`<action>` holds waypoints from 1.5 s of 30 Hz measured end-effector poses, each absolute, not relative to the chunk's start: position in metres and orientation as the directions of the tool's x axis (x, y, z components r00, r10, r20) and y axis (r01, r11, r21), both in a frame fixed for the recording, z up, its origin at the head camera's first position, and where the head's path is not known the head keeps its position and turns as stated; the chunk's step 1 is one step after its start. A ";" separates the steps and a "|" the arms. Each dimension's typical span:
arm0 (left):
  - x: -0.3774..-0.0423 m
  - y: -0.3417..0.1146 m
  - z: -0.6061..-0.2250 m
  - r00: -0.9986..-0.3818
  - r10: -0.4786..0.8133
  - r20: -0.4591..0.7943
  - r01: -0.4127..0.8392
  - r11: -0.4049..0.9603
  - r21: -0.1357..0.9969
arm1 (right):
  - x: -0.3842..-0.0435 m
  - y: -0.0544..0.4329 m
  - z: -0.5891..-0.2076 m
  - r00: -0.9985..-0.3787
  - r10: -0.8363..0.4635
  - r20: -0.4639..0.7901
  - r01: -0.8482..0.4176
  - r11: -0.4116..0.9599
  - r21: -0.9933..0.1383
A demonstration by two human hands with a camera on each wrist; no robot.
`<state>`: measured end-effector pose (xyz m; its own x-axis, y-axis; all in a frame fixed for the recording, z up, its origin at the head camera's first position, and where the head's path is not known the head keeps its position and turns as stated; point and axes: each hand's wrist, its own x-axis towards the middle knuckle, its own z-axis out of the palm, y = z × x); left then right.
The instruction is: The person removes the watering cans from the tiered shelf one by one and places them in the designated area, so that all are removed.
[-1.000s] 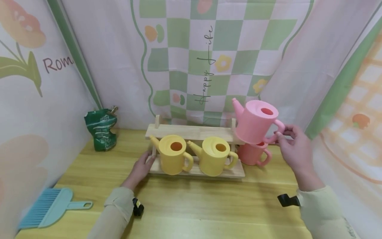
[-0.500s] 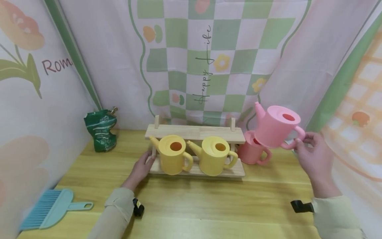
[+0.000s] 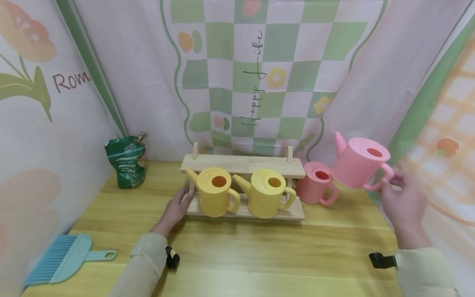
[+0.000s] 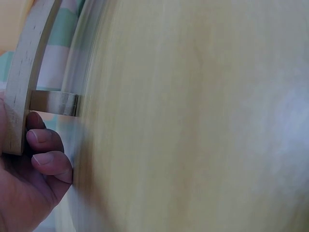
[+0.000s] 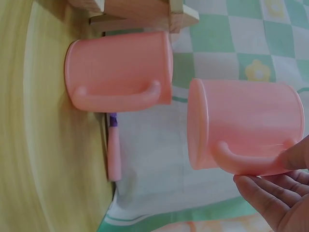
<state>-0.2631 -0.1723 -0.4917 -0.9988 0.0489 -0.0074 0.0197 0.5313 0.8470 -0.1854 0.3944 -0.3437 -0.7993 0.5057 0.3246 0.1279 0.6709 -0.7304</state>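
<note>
My right hand [image 3: 406,202] pinches the handle of a light pink watering can [image 3: 360,165], its spout pointing left. The right wrist view shows this can [image 5: 256,121] lifted off the table, the thumb and fingers at its handle. A darker pink watering can [image 3: 311,187] stands on the table at the right end of a two-tier wooden shelf [image 3: 241,165]. On the lower tier sit a deeper yellow watering can [image 3: 213,202] and a paler yellow watering can [image 3: 263,202]. My left hand [image 3: 176,208] grips the shelf's left end; curled fingers [image 4: 50,162] show by its board.
A crumpled green bag [image 3: 128,165] with a clip stands at the back left of the wooden table [image 3: 259,255]. Front left lies a light blue brush [image 3: 72,258]. A pink-handled thing [image 5: 114,154] lies behind the darker can. Printed curtains [image 3: 148,82] surround the table.
The light pink watering can has moved right and down in my right hand, from above the shelf's right end to beyond the darker pink can. My left hand has stayed on the shelf.
</note>
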 end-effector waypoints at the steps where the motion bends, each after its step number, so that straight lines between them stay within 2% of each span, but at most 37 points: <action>1: -0.263 -0.172 -0.492 -0.999 0.051 -0.004 0.024 0.529 0.848 | -0.186 0.397 -0.345 -0.800 0.511 0.315 0.141 0.670 -0.729; 9: -0.263 -0.172 -0.491 -0.999 0.044 -0.006 0.018 0.528 0.849 | -0.190 0.411 -0.355 -0.799 0.552 0.240 0.232 0.651 -0.723; 24: -0.262 -0.168 -0.487 -0.999 0.027 -0.025 -0.007 0.538 0.843 | -0.203 0.436 -0.407 -0.817 0.521 0.245 0.230 0.686 -0.690; 31: -0.262 -0.169 -0.488 -1.000 0.026 -0.014 0.002 0.544 0.839 | -0.208 0.435 -0.424 -0.848 0.497 0.184 0.255 0.687 -0.681; 37: -0.261 -0.169 -0.489 -0.999 0.031 0.007 0.023 0.539 0.842 | -0.214 0.436 -0.435 -0.844 0.511 0.163 0.274 0.672 -0.688; 45: -0.261 -0.169 -0.489 -1.000 0.019 -0.023 -0.010 0.531 0.847 | -0.221 0.439 -0.445 -0.841 0.525 0.128 0.307 0.659 -0.686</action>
